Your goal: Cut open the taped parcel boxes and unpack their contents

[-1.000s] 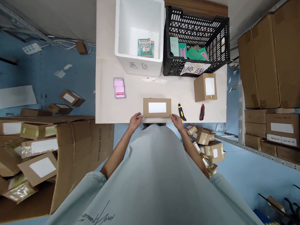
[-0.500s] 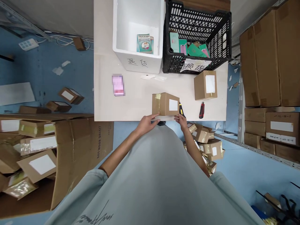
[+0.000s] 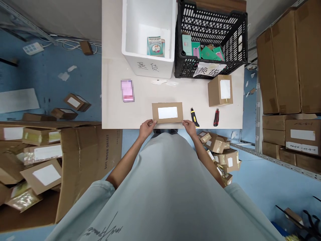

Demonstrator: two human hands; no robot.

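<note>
A small cardboard box [image 3: 179, 112] is at the table's front edge, its white label [image 3: 167, 112] facing up towards me. My left hand [image 3: 147, 128] pinches the box's near left corner between thumb and fingers. At the near right corner, my right hand [image 3: 189, 127] grips it in the same way. Just right of the box lies a yellow and black utility knife [image 3: 194, 117]. Farther right is a red and black utility knife [image 3: 216, 117].
A second cardboard box [image 3: 214, 92] stands on the right of the table [image 3: 112, 113]. Behind are a white foam bin [image 3: 147, 68] holding booklets and a black crate [image 3: 235, 63] with green boxes. A large carton [image 3: 92, 157] of parcels stands left; several parcels [image 3: 230, 159] lie below right.
The box has turned so its labelled face points up at me, and it has shifted left. My left hand moved left with it. The yellow and black knife is now uncovered.
</note>
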